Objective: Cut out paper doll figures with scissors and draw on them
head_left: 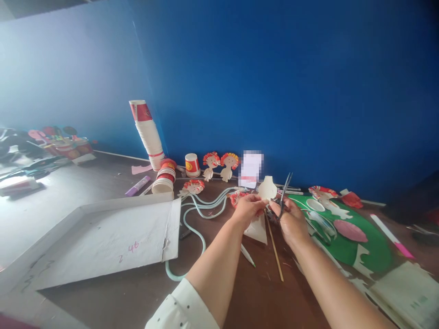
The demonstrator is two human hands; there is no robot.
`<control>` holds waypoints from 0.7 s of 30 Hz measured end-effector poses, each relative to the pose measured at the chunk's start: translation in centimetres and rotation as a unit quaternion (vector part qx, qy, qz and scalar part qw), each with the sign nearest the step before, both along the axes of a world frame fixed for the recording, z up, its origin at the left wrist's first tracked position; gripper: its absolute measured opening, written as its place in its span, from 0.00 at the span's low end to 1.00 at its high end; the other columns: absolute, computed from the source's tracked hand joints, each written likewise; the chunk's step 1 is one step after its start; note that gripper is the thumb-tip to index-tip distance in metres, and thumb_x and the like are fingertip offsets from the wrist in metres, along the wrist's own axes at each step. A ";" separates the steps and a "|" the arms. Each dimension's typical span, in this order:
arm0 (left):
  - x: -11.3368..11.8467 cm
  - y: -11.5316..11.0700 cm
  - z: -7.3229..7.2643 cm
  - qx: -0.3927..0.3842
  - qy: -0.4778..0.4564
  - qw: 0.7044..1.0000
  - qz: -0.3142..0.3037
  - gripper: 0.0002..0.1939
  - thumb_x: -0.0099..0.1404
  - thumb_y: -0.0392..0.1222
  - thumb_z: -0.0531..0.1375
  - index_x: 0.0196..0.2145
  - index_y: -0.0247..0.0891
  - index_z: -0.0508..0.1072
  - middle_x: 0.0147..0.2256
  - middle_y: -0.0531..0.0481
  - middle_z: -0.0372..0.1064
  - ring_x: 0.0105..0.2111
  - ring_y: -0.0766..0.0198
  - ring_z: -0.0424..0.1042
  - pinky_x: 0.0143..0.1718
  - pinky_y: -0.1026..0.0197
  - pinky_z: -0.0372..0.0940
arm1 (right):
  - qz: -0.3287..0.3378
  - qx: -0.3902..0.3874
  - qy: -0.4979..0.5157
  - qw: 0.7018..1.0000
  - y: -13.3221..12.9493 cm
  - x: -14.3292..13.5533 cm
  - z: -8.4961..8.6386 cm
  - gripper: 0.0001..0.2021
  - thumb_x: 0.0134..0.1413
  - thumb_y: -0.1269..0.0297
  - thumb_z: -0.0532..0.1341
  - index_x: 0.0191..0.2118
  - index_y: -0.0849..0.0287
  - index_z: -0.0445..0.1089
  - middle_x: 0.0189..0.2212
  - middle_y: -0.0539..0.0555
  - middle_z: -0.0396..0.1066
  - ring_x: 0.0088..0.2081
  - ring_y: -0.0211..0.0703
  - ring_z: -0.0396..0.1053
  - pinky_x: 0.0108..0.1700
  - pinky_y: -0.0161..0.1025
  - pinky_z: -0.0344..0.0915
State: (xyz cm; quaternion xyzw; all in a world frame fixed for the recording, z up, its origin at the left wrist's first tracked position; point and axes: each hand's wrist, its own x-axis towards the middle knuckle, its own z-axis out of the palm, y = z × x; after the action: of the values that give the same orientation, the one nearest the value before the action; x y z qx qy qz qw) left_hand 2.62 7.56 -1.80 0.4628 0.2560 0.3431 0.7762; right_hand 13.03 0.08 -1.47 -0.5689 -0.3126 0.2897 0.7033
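My left hand (252, 206) pinches the lower edge of a small cream paper cutout (267, 188), which is held upright over the table. Dark-handled scissors (284, 196) are in my right hand (288, 214), their tips pointing up, and its fingers also meet the cutout's lower right edge. Below my hands lie a white paper piece (256, 230) and a thin wooden stick (275, 249). Behind them a phone (250, 169) leans on the blue wall. Paper figures with red fringed hair (229, 167) stand to its left.
A white box lid (113, 237) covers the left front. Stacked paper cups (149, 137) lean by the wall, near a single cup (192, 165). A pale cable (203, 235) loops over the table (254, 292). On the right are a green round sheet (375, 246) and a pink marker (393, 236).
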 end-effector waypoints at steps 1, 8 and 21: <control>0.0 0.0 0.1 -0.003 0.002 1.000 0.000 0.20 0.44 0.50 0.71 0.26 0.34 0.68 0.19 0.55 0.60 0.18 0.74 0.59 0.20 0.68 0.50 | 0.005 -0.001 -0.003 1.000 0.0 0.0 -0.1 0.23 0.39 0.57 0.71 0.44 0.54 0.71 0.25 0.46 0.73 0.23 0.36 0.65 0.24 0.33 0.60; -0.5 0.2 0.8 -0.012 -0.037 0.999 0.013 0.18 0.46 0.46 0.69 0.25 0.34 0.66 0.21 0.54 0.63 0.19 0.74 0.60 0.22 0.68 0.53 | 0.026 -0.042 -0.022 0.999 -0.4 0.0 0.2 0.22 0.44 0.55 0.69 0.47 0.51 0.70 0.30 0.48 0.72 0.29 0.38 0.67 0.24 0.31 0.59; -2.2 1.4 2.2 -0.065 -0.091 0.991 0.070 0.13 0.46 0.41 0.69 0.25 0.32 0.69 0.24 0.52 0.64 0.23 0.74 0.62 0.26 0.68 0.58 | 0.268 -0.204 -0.099 0.936 -2.3 2.5 2.5 0.22 0.50 0.49 0.65 0.48 0.56 0.72 0.31 0.55 0.73 0.33 0.40 0.66 0.20 0.29 0.48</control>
State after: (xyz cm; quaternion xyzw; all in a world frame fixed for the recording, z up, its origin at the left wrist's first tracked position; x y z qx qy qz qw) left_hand 0.46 8.99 0.37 0.3595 0.2377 0.4197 0.7988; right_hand 15.58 -2.24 1.07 -0.6212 -0.4553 0.4677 0.4337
